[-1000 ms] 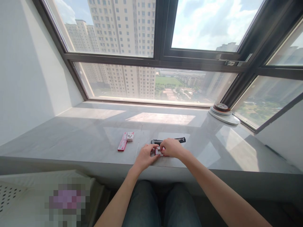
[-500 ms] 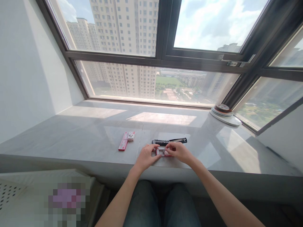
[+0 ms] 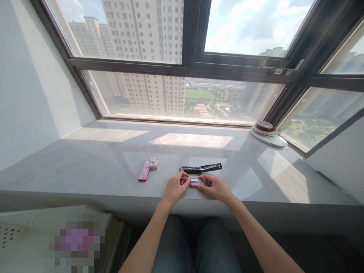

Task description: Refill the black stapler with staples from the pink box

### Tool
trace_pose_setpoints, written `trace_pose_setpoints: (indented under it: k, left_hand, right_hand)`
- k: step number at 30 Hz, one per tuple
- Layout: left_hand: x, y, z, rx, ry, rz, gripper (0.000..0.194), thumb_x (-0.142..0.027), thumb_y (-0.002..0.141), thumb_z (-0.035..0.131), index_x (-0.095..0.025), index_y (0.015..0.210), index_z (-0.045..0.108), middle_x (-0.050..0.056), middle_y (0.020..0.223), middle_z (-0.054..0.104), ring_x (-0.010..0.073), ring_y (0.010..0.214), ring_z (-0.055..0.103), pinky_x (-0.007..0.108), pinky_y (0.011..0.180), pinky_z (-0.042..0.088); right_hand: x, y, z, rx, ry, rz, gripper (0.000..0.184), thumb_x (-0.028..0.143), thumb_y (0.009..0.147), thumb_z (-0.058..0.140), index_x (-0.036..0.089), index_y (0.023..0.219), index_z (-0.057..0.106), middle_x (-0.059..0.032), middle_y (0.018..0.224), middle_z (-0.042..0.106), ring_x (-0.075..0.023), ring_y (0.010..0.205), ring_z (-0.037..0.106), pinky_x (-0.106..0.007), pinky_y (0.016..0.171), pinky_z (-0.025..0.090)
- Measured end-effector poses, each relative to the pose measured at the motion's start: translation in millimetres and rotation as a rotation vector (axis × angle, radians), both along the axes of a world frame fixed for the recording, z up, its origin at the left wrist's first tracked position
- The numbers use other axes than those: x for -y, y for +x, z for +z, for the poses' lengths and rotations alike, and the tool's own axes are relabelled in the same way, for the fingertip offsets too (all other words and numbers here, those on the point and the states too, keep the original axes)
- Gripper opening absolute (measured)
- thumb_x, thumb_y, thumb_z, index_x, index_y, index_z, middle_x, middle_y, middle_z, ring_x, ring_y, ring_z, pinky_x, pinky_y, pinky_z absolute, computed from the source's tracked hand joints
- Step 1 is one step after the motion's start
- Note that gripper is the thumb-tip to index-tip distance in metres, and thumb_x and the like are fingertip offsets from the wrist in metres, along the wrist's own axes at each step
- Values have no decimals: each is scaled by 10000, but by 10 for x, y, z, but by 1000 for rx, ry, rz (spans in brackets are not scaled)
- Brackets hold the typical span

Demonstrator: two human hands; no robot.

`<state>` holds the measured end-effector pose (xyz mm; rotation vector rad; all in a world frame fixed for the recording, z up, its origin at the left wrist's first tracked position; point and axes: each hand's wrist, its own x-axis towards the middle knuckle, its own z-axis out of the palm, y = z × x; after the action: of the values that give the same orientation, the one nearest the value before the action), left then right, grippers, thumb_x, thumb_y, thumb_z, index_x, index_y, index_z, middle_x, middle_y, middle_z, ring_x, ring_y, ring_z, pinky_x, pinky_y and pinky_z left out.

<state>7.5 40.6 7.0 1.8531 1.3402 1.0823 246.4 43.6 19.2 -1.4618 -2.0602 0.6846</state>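
Between both hands is a small red-and-white staple box (image 3: pixel 194 182), low over the near part of the sill. My left hand (image 3: pixel 176 186) pinches its left end with thumb and fingers. On its right end, the fingers of my right hand (image 3: pixel 216 187) are closed. A pale grey strip, perhaps staples, shows on top of the box. Just beyond my hands lies a black stapler (image 3: pixel 201 168), its top swung open to the right. To the left lie red-and-white boxes (image 3: pixel 144 172), with a small white box (image 3: pixel 154 163) against them.
A stack of round plates or trivets (image 3: pixel 267 134) stands in the right corner by the window (image 3: pixel 165 94). The sill's front edge (image 3: pixel 113 194) runs before my knees. A pale perforated container (image 3: pixel 28 227) is at lower left, partly blurred.
My hands have come closer together around the box, which now looks closed up and shorter between them. The whole view has shifted slightly. The stapler and the other boxes stay put.
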Motion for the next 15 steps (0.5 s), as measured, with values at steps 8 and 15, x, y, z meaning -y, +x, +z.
trace_pose_setpoints:
  k: [8, 15]
  left_hand:
    - [-294, -149, 27, -186, 146, 280, 399, -421, 834, 713, -254, 1181, 611, 7, 899, 640, 192, 852, 604, 304, 788, 437]
    - [-431, -182, 53, -402, 107, 79, 285, -502, 817, 734, -358, 1064, 735, 4, 869, 678, 253, 958, 583, 343, 809, 349]
  right_hand:
    - [47, -239, 211, 99, 84, 3, 479, 665, 827, 670, 321, 1139, 784, 6, 694, 642, -146, 626, 534, -252, 582, 313]
    - [69, -363, 142, 28, 79, -4, 323, 564, 882, 658, 326, 1041, 808, 14, 642, 627, -138, 583, 514, -255, 581, 316]
